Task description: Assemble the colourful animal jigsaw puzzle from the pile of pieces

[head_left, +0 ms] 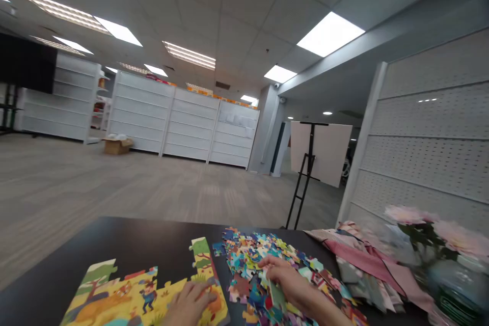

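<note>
A partly joined jigsaw puzzle [114, 295] with a yellow and green picture lies at the front left of the dark table. My left hand [191, 301] rests on its right part, fingers stretched out and lying flat, with nothing visible in them. To the right, a heap of loose puzzle pieces [254, 249] in many colours spreads over the table. Over this heap, my right hand [286, 277] pinches a greenish puzzle piece [276, 296] between thumb and fingers. Part of that piece is hidden by the hand.
Folded pink and grey cloth [367, 260] lies right of the heap. Beside it are pale pink flowers [454, 237] and a clear plastic bottle [460, 290]. Beyond the dark table [153, 237] stand an easel [305, 183], white shelving [191, 122] and a cardboard box [116, 146].
</note>
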`<state>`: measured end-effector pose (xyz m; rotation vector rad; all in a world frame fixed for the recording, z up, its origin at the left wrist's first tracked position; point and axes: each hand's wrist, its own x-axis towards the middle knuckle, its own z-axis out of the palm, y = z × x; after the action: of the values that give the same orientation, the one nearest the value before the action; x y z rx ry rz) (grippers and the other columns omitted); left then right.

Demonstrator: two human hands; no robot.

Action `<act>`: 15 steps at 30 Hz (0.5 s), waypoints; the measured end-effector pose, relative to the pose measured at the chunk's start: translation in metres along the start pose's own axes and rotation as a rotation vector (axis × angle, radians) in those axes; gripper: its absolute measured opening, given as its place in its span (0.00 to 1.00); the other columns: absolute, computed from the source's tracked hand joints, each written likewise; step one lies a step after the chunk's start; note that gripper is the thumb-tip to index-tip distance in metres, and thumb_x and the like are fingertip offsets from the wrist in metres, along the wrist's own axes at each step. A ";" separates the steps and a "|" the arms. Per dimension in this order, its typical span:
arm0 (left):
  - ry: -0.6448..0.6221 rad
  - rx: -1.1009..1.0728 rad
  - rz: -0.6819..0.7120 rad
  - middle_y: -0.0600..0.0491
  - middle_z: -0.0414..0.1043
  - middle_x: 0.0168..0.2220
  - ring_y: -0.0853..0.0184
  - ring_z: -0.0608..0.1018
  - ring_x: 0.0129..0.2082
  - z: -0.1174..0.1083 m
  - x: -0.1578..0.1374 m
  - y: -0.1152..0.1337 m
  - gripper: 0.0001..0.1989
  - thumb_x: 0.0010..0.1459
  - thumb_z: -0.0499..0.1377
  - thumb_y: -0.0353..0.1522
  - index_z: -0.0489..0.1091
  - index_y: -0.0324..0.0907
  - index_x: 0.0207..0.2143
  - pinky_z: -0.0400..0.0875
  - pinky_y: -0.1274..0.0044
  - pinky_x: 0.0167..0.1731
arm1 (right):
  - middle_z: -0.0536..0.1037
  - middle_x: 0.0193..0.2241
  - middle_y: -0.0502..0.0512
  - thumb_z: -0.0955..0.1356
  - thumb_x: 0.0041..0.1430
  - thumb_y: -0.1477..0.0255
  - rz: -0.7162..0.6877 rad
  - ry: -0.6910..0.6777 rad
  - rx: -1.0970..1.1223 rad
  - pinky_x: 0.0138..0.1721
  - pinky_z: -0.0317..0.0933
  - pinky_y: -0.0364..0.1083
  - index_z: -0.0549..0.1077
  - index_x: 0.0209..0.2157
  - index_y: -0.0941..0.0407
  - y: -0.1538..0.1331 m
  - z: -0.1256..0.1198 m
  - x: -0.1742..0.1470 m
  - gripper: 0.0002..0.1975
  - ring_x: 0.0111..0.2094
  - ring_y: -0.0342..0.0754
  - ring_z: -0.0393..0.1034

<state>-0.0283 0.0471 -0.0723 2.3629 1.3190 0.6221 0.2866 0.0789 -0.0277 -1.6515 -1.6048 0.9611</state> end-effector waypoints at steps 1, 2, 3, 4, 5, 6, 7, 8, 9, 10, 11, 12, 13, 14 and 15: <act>0.029 -0.113 0.037 0.47 0.74 0.59 0.51 0.73 0.59 0.006 0.003 -0.001 0.22 0.55 0.62 0.38 0.74 0.49 0.53 0.67 0.63 0.56 | 0.63 0.20 0.43 0.65 0.46 0.65 -0.030 -0.085 0.092 0.24 0.55 0.42 0.75 0.40 0.50 -0.009 0.024 0.003 0.17 0.20 0.43 0.58; 0.065 -0.255 0.074 0.45 0.77 0.55 0.53 0.75 0.55 0.011 0.006 -0.003 0.24 0.55 0.63 0.41 0.72 0.46 0.53 0.67 0.66 0.56 | 0.64 0.21 0.43 0.67 0.47 0.64 -0.081 -0.164 0.206 0.24 0.54 0.41 0.75 0.41 0.50 -0.018 0.048 0.007 0.17 0.20 0.42 0.58; 0.087 -0.409 0.093 0.45 0.78 0.51 0.57 0.78 0.50 0.016 0.009 -0.005 0.26 0.54 0.64 0.41 0.70 0.45 0.54 0.70 0.70 0.51 | 0.65 0.21 0.42 0.69 0.48 0.63 -0.139 -0.231 0.320 0.25 0.53 0.41 0.75 0.40 0.51 -0.027 0.069 0.011 0.16 0.21 0.42 0.58; 0.093 -0.552 0.087 0.46 0.80 0.44 0.60 0.80 0.43 0.018 0.012 -0.007 0.26 0.54 0.64 0.42 0.67 0.43 0.53 0.72 0.73 0.44 | 0.66 0.22 0.43 0.72 0.47 0.62 -0.200 -0.280 0.425 0.26 0.53 0.41 0.75 0.40 0.51 -0.034 0.087 0.016 0.16 0.22 0.41 0.58; 0.104 -0.667 0.049 0.50 0.79 0.38 0.62 0.81 0.37 0.019 0.014 -0.009 0.25 0.53 0.65 0.41 0.65 0.43 0.52 0.72 0.76 0.38 | 0.67 0.23 0.43 0.75 0.46 0.60 -0.258 -0.309 0.506 0.26 0.52 0.41 0.75 0.38 0.52 -0.039 0.103 0.022 0.17 0.23 0.41 0.59; 0.127 -0.741 -0.008 0.54 0.77 0.33 0.65 0.80 0.33 0.018 0.015 -0.011 0.24 0.52 0.65 0.39 0.64 0.44 0.50 0.69 0.78 0.32 | 0.68 0.23 0.43 0.77 0.45 0.59 -0.306 -0.323 0.551 0.27 0.52 0.41 0.76 0.37 0.53 -0.043 0.115 0.027 0.19 0.24 0.41 0.60; 0.158 -0.786 -0.067 0.57 0.75 0.29 0.66 0.78 0.29 0.015 0.014 -0.012 0.21 0.51 0.65 0.37 0.63 0.45 0.47 0.66 0.79 0.29 | 0.70 0.23 0.44 0.78 0.44 0.57 -0.337 -0.337 0.575 0.28 0.53 0.41 0.76 0.36 0.53 -0.045 0.124 0.031 0.20 0.24 0.42 0.61; 0.191 -0.806 -0.119 0.60 0.73 0.27 0.68 0.77 0.27 0.009 0.012 -0.012 0.19 0.51 0.64 0.34 0.63 0.45 0.44 0.64 0.79 0.27 | 0.71 0.24 0.45 0.78 0.44 0.55 -0.351 -0.349 0.584 0.28 0.55 0.42 0.76 0.36 0.53 -0.046 0.129 0.034 0.21 0.25 0.42 0.63; 0.224 -0.808 -0.153 0.61 0.71 0.26 0.69 0.76 0.26 0.003 0.009 -0.010 0.17 0.50 0.63 0.32 0.63 0.45 0.42 0.63 0.79 0.27 | 0.73 0.25 0.47 0.78 0.46 0.52 -0.356 -0.356 0.572 0.29 0.56 0.43 0.77 0.35 0.53 -0.046 0.131 0.036 0.22 0.26 0.44 0.64; 0.257 -0.803 -0.175 0.61 0.70 0.25 0.69 0.75 0.25 -0.004 0.006 -0.009 0.14 0.50 0.62 0.32 0.64 0.44 0.40 0.63 0.79 0.28 | 0.74 0.26 0.48 0.76 0.48 0.50 -0.360 -0.358 0.537 0.30 0.58 0.43 0.77 0.35 0.53 -0.045 0.131 0.036 0.22 0.27 0.45 0.66; 0.277 -0.792 -0.172 0.60 0.70 0.25 0.69 0.74 0.26 -0.011 0.002 -0.006 0.12 0.50 0.61 0.31 0.66 0.44 0.39 0.64 0.78 0.29 | 0.75 0.27 0.49 0.74 0.51 0.49 -0.364 -0.354 0.489 0.30 0.59 0.44 0.78 0.36 0.53 -0.044 0.128 0.034 0.22 0.28 0.46 0.67; 0.305 -0.777 -0.173 0.59 0.70 0.26 0.68 0.74 0.28 -0.018 -0.001 -0.004 0.10 0.51 0.60 0.32 0.67 0.43 0.38 0.65 0.77 0.30 | 0.76 0.28 0.50 0.73 0.53 0.48 -0.370 -0.344 0.435 0.31 0.60 0.45 0.79 0.36 0.53 -0.044 0.125 0.031 0.22 0.28 0.47 0.68; 0.329 -0.772 -0.189 0.58 0.71 0.27 0.67 0.74 0.29 -0.025 -0.003 -0.002 0.09 0.51 0.59 0.32 0.69 0.42 0.37 0.65 0.77 0.31 | 0.77 0.28 0.51 0.71 0.55 0.47 -0.383 -0.326 0.378 0.32 0.61 0.46 0.79 0.37 0.52 -0.044 0.120 0.028 0.22 0.29 0.48 0.69; 0.330 -0.768 -0.193 0.57 0.71 0.28 0.67 0.75 0.30 -0.031 -0.005 -0.001 0.10 0.52 0.59 0.33 0.69 0.41 0.38 0.66 0.77 0.32 | 0.77 0.28 0.51 0.70 0.57 0.48 -0.404 -0.304 0.316 0.33 0.62 0.47 0.79 0.37 0.52 -0.044 0.116 0.025 0.21 0.30 0.49 0.70; 0.327 -0.768 -0.203 0.56 0.72 0.29 0.66 0.75 0.31 -0.035 -0.006 0.000 0.10 0.53 0.59 0.34 0.70 0.41 0.39 0.66 0.76 0.32 | 0.77 0.28 0.51 0.69 0.59 0.49 -0.426 -0.286 0.256 0.33 0.62 0.47 0.79 0.38 0.52 -0.044 0.113 0.022 0.21 0.30 0.50 0.70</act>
<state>-0.0498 0.0455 -0.0439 1.5318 1.1355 1.2233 0.1672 0.0980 -0.0524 -0.9792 -1.8319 1.1498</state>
